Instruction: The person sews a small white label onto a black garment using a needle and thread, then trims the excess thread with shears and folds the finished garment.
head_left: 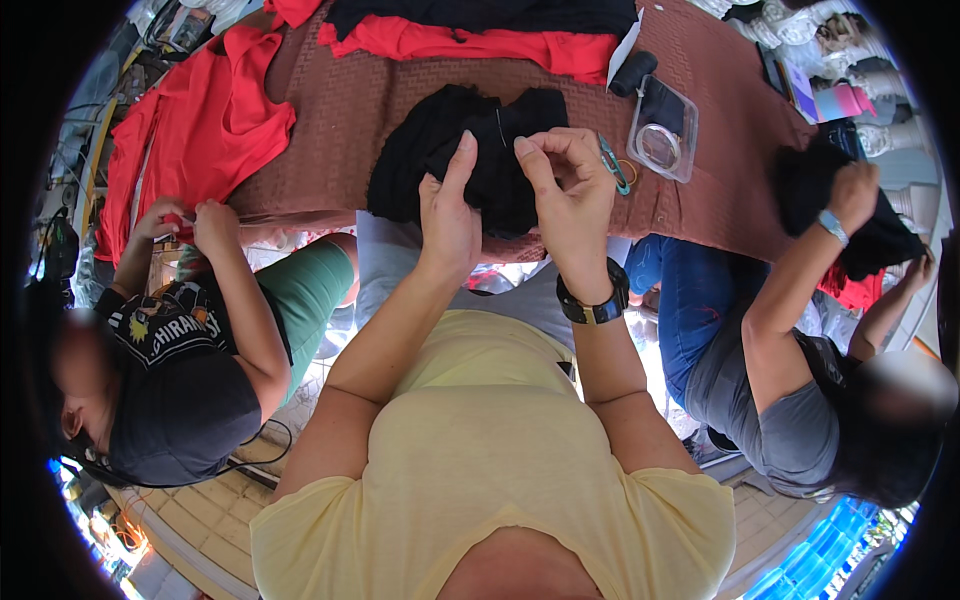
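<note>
A bunched black garment lies in front of me at the near edge of the table. My left hand is closed at its near side, thumb raised along the cloth and the other fingers mostly hidden. My right hand is over the garment's right part, thumb and index fingertip brought together in a pinch. What they hold is too small to make out. A thin, shiny, needle-like line shows against the black cloth beside the right thumb. Teal-handled thread snips lie just right of that hand.
A brown textured cloth covers the table. To the right are a clear plastic case and a dark spool. Red garments lie left; red and black ones lie at the back. One person works on each side, the right one with black fabric.
</note>
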Action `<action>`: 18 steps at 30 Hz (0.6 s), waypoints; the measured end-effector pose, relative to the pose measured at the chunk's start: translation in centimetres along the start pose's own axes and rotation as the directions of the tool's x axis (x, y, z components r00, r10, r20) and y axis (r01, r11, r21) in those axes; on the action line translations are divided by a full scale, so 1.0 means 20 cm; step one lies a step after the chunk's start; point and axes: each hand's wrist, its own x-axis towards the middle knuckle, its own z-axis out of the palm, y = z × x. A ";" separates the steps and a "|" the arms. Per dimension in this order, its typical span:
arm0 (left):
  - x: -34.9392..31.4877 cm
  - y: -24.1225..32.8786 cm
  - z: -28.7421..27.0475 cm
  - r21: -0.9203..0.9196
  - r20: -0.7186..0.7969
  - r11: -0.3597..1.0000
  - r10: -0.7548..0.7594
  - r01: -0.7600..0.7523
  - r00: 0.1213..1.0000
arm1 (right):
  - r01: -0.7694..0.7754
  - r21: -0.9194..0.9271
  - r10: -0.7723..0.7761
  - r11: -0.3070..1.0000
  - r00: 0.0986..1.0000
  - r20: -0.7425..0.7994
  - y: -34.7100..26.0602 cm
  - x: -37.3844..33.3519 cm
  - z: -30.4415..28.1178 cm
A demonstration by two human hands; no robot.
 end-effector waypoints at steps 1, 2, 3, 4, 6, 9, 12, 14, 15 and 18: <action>-0.02 0.02 0.05 -0.017 -0.058 1.000 -0.006 0.005 0.998 | 0.058 -0.091 -0.058 0.994 0.998 0.000 -0.02 0.01 -0.01; -0.03 0.04 0.08 -0.035 -0.115 0.999 -0.014 0.010 0.993 | 0.126 -0.194 -0.123 0.973 0.992 0.028 -0.07 0.00 -0.02; -0.02 0.03 0.06 -0.024 -0.097 1.000 -0.005 0.002 0.995 | 0.164 -0.230 -0.160 0.959 0.986 0.040 -0.06 -0.01 -0.01; -0.01 0.01 0.02 -0.012 -0.077 1.000 0.002 -0.003 0.997 | 0.202 -0.267 -0.196 0.942 0.979 0.051 -0.06 -0.02 -0.01; -0.01 -0.03 -0.02 0.004 -0.047 1.000 0.020 -0.020 0.999 | 0.214 -0.308 -0.210 0.927 0.977 0.047 -0.05 -0.04 0.01; -0.01 -0.05 -0.04 0.022 -0.018 0.998 0.053 -0.052 0.998 | 0.211 -0.333 -0.224 0.919 0.974 -0.003 -0.05 -0.04 0.03; -0.03 -0.04 -0.03 0.045 -0.020 0.997 0.071 -0.070 0.997 | 0.181 -0.321 -0.198 0.930 0.980 -0.021 -0.04 -0.05 0.04; -0.05 -0.03 0.01 0.042 -0.077 0.996 0.079 -0.076 0.994 | 0.130 -0.267 -0.142 0.955 0.990 -0.027 -0.04 -0.06 0.05; -0.05 -0.04 0.00 0.035 -0.061 0.996 0.080 -0.078 0.995 | 0.104 -0.239 -0.114 0.965 0.993 -0.028 -0.04 -0.06 0.05; -0.06 -0.07 -0.04 0.019 -0.017 0.997 0.074 -0.074 0.997 | 0.093 -0.156 -0.094 0.983 0.996 0.001 0.00 -0.06 0.04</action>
